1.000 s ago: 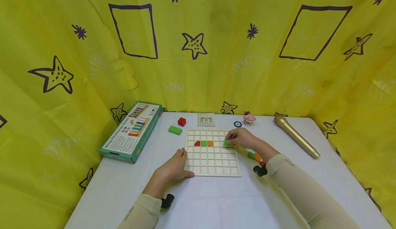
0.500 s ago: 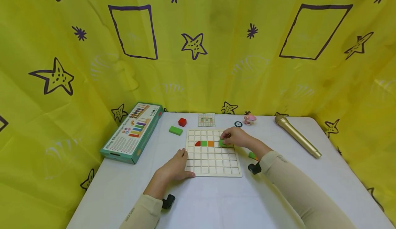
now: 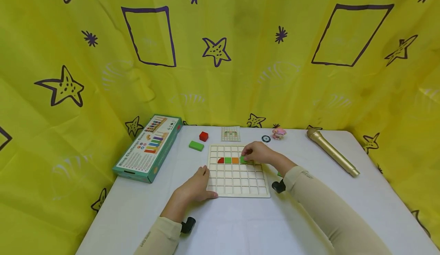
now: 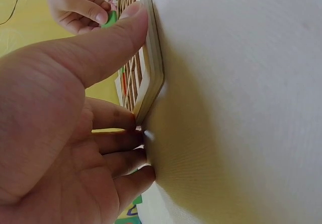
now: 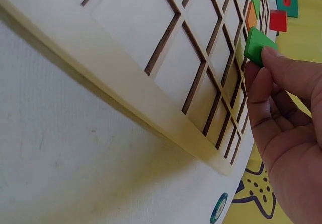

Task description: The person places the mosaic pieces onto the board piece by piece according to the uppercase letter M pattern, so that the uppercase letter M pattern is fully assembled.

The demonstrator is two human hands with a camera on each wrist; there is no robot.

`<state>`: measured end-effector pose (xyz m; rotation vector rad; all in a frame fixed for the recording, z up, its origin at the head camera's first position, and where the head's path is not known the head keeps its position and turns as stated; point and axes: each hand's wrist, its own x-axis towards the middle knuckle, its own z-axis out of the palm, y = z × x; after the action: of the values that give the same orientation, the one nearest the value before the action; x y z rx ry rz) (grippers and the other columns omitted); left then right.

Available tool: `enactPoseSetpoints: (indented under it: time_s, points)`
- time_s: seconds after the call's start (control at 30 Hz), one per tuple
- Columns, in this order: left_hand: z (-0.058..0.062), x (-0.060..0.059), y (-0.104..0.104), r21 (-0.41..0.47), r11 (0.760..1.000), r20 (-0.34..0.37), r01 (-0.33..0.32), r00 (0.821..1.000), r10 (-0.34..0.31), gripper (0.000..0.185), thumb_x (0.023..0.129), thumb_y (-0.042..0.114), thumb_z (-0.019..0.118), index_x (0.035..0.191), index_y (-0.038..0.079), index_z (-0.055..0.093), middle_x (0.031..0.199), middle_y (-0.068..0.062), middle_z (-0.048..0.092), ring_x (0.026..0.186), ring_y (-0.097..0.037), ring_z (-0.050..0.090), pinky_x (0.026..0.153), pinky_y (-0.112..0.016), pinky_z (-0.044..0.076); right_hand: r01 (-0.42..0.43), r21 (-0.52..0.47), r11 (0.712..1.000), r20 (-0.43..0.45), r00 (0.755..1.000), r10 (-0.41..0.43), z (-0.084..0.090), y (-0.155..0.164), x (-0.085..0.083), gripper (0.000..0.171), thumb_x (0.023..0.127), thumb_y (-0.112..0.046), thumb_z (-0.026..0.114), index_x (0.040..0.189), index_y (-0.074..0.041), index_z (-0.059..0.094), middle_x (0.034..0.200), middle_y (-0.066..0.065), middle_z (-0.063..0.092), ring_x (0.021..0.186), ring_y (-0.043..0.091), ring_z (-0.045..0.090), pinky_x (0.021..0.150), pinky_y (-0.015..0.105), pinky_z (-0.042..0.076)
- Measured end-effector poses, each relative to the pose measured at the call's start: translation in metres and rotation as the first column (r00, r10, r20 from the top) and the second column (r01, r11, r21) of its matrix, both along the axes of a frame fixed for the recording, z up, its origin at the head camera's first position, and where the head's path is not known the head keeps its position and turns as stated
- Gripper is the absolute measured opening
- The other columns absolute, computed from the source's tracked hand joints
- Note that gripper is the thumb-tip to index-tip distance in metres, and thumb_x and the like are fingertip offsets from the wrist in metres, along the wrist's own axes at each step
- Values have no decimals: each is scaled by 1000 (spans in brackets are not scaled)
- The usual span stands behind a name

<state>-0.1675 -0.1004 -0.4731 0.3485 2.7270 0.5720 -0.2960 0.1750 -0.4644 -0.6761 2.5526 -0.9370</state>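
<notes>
Pinching green block [image 3: 243, 159], right hand [image 3: 258, 153] beside "Ring Challenge Game" box [image 3: 148, 147]

Far left on the table [image 3: 240, 228], at about 10 o'clock: a long teal game box [image 3: 148, 146] lying flat. Near 11 o'clock, a flat green block [image 3: 196, 145] and a red cube [image 3: 204, 136], close together. At 12 o'clock, a small pattern card [image 3: 230, 133]. Toward 1 o'clock, a dark round disc [image 3: 266, 138] just beside a pink figurine [image 3: 278, 133]. At 2 o'clock, a gold microphone [image 3: 332, 151], lying slantwise. Behind, a yellow starred curtain [image 3: 240, 75].
</notes>
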Motion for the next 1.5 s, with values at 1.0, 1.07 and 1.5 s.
enactPoseSetpoints:
  time_s: [1.0,1.07,1.5]
  points:
    - [1,-2,-1,0,1000,-1,3,1000,-3,103,82,42,83,153,-10,29,161,-24,24,150,-38,21,117,-47,30,89,116,989,-6,996,-89,-8,-14,1,7,93,-13,74,90,-7,73,89,-1,67,85,18,55,82,35,50]
    - [0,-2,-2,0,1000,-4,7,1000,-7,103,82,42,83,152,-11,29,161,-25,25,150,-38,21,117,-47,30,96,117,988,-12,995,-95,-8,-14,2,6,93,-13,74,91,-7,74,90,-1,68,87,19,55,85,36,50]
    - [1,-1,-2,-4,1000,-5,7,1000,-7,103,83,42,83,153,-11,29,161,-24,24,150,-37,22,117,-45,31,110,46,993,-28,994,-109,-11,-9,9,4,93,-9,72,96,-10,74,94,-1,70,87,17,58,86,38,51]
